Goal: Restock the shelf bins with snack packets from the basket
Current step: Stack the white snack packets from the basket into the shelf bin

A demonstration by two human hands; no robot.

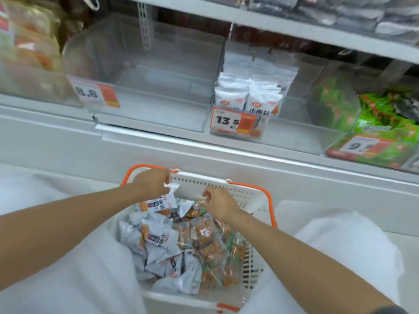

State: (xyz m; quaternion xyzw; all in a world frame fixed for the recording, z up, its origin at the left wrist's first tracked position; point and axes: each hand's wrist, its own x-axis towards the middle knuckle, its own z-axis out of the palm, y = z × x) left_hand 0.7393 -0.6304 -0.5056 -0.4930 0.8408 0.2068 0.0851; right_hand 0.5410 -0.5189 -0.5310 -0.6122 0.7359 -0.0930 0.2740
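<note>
A white basket with orange handles sits between my knees, full of white, clear orange and green snack packets. My left hand pinches the top edge of a white packet and holds it just above the pile. My right hand is over the far right of the pile with fingers curled at an orange-green packet; whether it grips it is hidden. On the shelf above, the clear bin tagged 8.8 is bare, and the bin tagged 13.5 holds upright white packets.
A bin of green packets tagged 9 stands at the right. Orange packets fill the bin at the far left. A white shelf ledge runs between basket and bins. Dark packets lie on the upper shelf.
</note>
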